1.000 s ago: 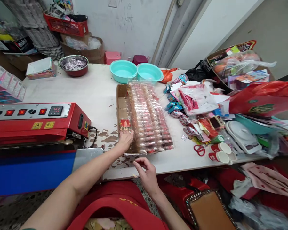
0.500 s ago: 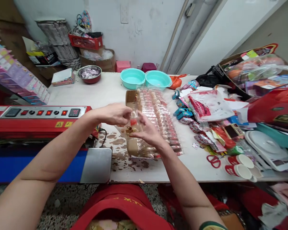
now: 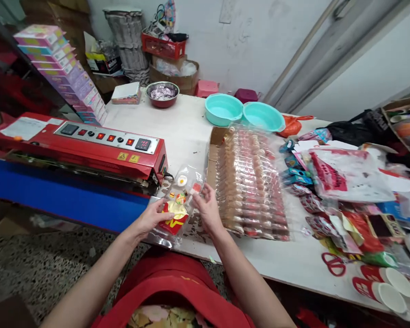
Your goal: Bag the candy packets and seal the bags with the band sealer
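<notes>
A clear plastic bag (image 3: 190,203) is stretched between my two hands in front of my body. Inside it are small toy-food pieces: a fried egg (image 3: 182,181), a red-and-yellow fries-like piece (image 3: 172,222) and several smaller bits. My left hand (image 3: 150,221) pinches the bag's left side, the thumb lying over the fries-like piece. Gripping the right edge near a small red piece, my right hand (image 3: 207,209) has its fingers closed on the plastic. Just right of it stands a shallow cardboard box (image 3: 212,166) holding rows of filled clear packets (image 3: 256,182).
A red machine (image 3: 109,152) with lit switches and a blue belt (image 3: 64,193) fills the left. Turquoise basins (image 3: 223,109) and a metal bowl (image 3: 162,93) stand behind. Bags, red scissors (image 3: 334,264) and paper cups (image 3: 379,291) crowd the right.
My view has turned left. Both hands have brought the bag from over the box's left edge down and nearer my body, beside the machine's end. The bag's contents show more plainly.
</notes>
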Demonstrator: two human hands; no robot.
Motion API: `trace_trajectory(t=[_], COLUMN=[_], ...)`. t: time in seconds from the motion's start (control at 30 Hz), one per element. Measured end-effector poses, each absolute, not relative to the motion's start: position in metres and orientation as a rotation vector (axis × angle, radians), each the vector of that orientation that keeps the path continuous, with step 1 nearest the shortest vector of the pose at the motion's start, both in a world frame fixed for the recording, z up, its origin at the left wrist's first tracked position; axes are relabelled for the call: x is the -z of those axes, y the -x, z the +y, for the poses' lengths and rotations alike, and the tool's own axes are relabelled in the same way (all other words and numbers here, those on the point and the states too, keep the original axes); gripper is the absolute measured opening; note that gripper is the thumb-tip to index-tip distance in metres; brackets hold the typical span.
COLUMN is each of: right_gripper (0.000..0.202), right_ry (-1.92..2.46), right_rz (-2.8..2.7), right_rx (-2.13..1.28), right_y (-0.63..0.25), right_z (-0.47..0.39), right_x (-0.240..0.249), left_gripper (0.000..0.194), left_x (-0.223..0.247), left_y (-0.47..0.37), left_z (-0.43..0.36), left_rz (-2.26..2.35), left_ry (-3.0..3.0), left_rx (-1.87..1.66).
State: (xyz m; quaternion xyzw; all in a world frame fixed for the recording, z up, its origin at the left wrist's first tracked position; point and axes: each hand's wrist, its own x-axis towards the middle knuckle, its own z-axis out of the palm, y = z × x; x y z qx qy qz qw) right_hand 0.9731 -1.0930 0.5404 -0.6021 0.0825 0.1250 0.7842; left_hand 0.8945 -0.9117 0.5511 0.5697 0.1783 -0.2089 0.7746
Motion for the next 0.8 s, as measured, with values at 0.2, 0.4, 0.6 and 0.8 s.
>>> trace_trajectory(t=[0.2, 0.4, 0.6, 0.8], right_gripper=[0.031, 0.045, 0.045, 0.048], right_ry=[1.620, 1.606, 1.583, 1.706], right_rz=[-0.248, -0.503, -0.386, -0.214], right_rx=[-0.345, -1.214, -1.208, -1.076], right_y=[-1.004, -1.014, -1.009, -1.007], right_z=[-1.093, -1.075, -1.064, -1.064], right_x=[-0.552, -0.540, -0.518, -0.506], left_gripper=[0.048, 0.037, 0.042, 0.061], left_x=[-0.551, -0.537, -0.534, -0.528], left_y=[-0.872, -0.860, -0.861, -0.837], left_z=[-0.846, -0.819, -0.800, -0.772], left_rz=[0.354, 0.324, 0.391, 0.537], left_ry=[-1.270, -1.291, -1.401, -1.422], left_rx=[0.663, 0.767, 0.787, 0.572])
